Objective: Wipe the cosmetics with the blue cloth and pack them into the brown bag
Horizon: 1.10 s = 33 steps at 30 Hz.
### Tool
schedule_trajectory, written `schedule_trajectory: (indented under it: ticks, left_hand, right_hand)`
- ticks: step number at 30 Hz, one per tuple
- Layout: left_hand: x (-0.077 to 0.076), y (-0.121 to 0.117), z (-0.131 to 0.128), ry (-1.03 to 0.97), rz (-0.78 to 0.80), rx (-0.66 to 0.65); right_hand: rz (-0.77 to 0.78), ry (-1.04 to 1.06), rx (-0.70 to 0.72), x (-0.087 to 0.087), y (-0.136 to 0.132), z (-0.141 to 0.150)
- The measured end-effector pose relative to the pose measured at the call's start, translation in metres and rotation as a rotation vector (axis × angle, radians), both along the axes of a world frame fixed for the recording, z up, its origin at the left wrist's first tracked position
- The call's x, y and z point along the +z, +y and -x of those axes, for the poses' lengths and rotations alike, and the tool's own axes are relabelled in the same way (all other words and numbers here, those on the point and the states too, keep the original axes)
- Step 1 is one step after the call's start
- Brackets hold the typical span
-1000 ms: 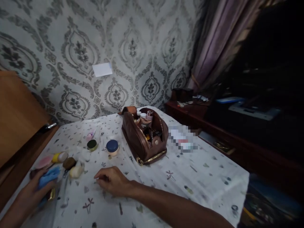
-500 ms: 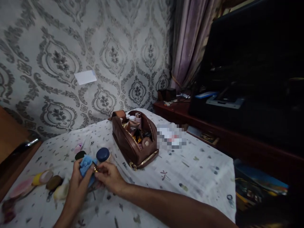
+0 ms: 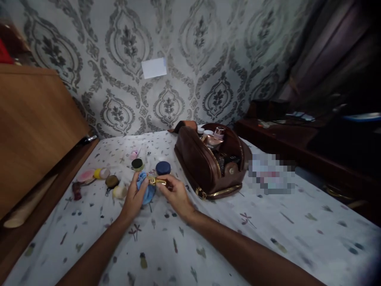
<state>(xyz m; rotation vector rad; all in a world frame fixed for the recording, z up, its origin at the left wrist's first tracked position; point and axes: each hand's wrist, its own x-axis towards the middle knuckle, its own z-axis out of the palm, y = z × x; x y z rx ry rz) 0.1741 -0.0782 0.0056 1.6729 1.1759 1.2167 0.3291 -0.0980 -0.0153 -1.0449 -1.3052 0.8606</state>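
Low over the bed my left hand [image 3: 136,194] is closed around a crumpled blue cloth [image 3: 148,195], part of which hangs below the fingers. My right hand [image 3: 176,194] pinches one end of a small shiny gold tube [image 3: 160,181], a cosmetic by its look. The tube's other end meets the cloth at my left fingertips. Just behind my hands stand a jar with a dark blue lid [image 3: 163,167] and a smaller jar with a dark lid [image 3: 137,164]. To the right, a brown cosmetic bag [image 3: 195,159] lies unzipped, with several bottles and tubes inside.
Several small cosmetics lie at the left, among them a pink round item [image 3: 86,176], a yellow tube [image 3: 97,173] and a brown-lidded jar [image 3: 112,181]. A wooden panel [image 3: 38,131] borders the left side. The patterned sheet [image 3: 166,254] covers the surface; a dark red desk [image 3: 276,139] stands right.
My view has turned left, so the bag and hands appear further right. My right hand has drawn slightly away from the left, and more of the gold tube shows between them.
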Motion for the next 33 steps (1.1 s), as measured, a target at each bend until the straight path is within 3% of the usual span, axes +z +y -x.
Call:
schedule_trajectory:
  ticks: [9,15,21,26,33]
  left_hand:
    - [-0.004,0.005,0.002,-0.174,0.126,0.035]
    - [-0.009,0.007,0.004,-0.302,0.253,0.047]
    - [-0.011,0.008,0.002,-0.406,0.351,0.075]
    - [-0.010,0.001,-0.007,-0.574,0.432,0.090]
    - [-0.012,-0.008,-0.009,-0.445,0.367,-0.065]
  right_hand:
    - [-0.020,-0.055,0.046,0.000,-0.003,0.000]
    - [-0.140,-0.167,0.071,0.003,-0.005,-0.003]
    - [-0.032,-0.064,0.072,0.005,-0.004,0.001]
    - [-0.061,-0.099,0.119,0.008,-0.002,0.000]
    - [0.136,0.274,0.355,-0.008,0.004,0.005]
